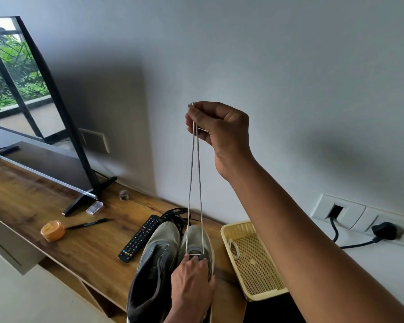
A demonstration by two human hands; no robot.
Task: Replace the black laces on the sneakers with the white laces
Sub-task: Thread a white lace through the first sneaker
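Two grey sneakers stand side by side on the wooden table, toes pointing away from me. The left sneaker (pixel 153 259) has no lace in it. My left hand (pixel 193 283) grips the right sneaker (pixel 196 236) over its tongue. A white lace (pixel 194 183) runs through that shoe's lowest eyelets, and both strands rise taut to my right hand (pixel 217 129), which pinches the two ends together high above the shoe. The removed black laces (pixel 175 216) lie in a heap behind the sneakers. A second white lace (pixel 234 249) lies in the yellow basket.
A yellow mesh basket (pixel 264 292) sits right of the shoes. A black remote (pixel 141 237), a pen (pixel 89 223), an orange tin (pixel 53 230) and a small clear box (pixel 94 207) lie on the table (pixel 21 197). A TV (pixel 33 108) stands at the left. Wall sockets (pixel 359 217) with cables are at the right.
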